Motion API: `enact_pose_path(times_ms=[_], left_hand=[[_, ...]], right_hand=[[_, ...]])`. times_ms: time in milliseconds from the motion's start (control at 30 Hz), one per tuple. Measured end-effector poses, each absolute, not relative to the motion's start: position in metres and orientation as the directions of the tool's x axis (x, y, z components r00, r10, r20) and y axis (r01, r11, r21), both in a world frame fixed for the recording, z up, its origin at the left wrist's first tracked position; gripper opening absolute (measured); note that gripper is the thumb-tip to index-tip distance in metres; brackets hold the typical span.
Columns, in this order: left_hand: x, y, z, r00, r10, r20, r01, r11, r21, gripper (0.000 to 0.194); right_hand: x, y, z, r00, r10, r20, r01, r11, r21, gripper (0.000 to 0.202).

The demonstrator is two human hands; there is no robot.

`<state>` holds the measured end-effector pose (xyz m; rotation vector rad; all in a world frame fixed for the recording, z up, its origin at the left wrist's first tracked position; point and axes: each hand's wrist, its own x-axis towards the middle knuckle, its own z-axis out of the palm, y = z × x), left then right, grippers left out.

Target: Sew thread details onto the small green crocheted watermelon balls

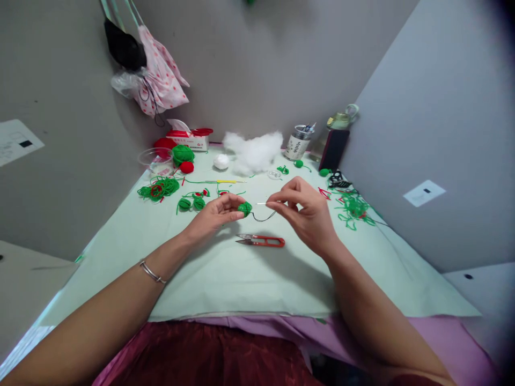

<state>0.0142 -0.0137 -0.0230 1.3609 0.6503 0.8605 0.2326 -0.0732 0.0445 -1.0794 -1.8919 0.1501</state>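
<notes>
Between the thumb and fingers of my left hand (pixel 223 209) is a small green crocheted ball (pixel 244 208). My right hand (pixel 303 209) pinches a thin pale needle (pixel 261 203), whose tip points left at the ball with a small gap between them. A dark thread (pixel 263 220) sags in a loop from the ball up to my right fingers. Below both hands, a pair of red-handled thread snips (pixel 261 240) lies on the table with its blades apart, pointing left.
Green yarn tangles (pixel 159 188) and small green balls (pixel 198 203) lie to the left, near a yellow crochet hook (pixel 227 181). White stuffing (pixel 257 153), a pen can (pixel 296 143) and a bottle (pixel 338 120) stand along the back. More yarn scraps (pixel 356 208) lie right.
</notes>
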Motion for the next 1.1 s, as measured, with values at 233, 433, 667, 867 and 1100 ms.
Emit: enact_pose_path(times_ms=[233,433,667,867,1100], left_hand=[[0.014,-0.015,-0.016,0.539,0.835,0.11,-0.107,-0.061,0.992,0.032],[0.015,-0.016,-0.014,0.522,0.842,0.136,-0.097,-0.1,0.99,0.032],[0.018,-0.019,-0.014,0.433,0.877,0.209,-0.077,-0.195,0.978,0.03],[0.023,-0.023,-0.015,0.36,0.903,0.236,-0.078,-0.223,0.972,0.031],[0.026,-0.028,-0.014,0.327,0.916,0.231,-0.054,-0.226,0.973,0.037]], right_hand=[[0.224,-0.07,0.028,-0.331,0.725,0.604,0.74,0.597,-0.311,0.016],[0.223,-0.071,0.026,-0.345,0.745,0.57,0.766,0.575,-0.287,0.018],[0.216,-0.071,0.021,-0.351,0.765,0.54,0.787,0.554,-0.273,0.018],[0.208,-0.071,0.014,-0.286,0.801,0.525,0.75,0.529,-0.398,0.014],[0.202,-0.069,0.01,-0.174,0.944,0.28,0.573,0.328,-0.751,0.01]])
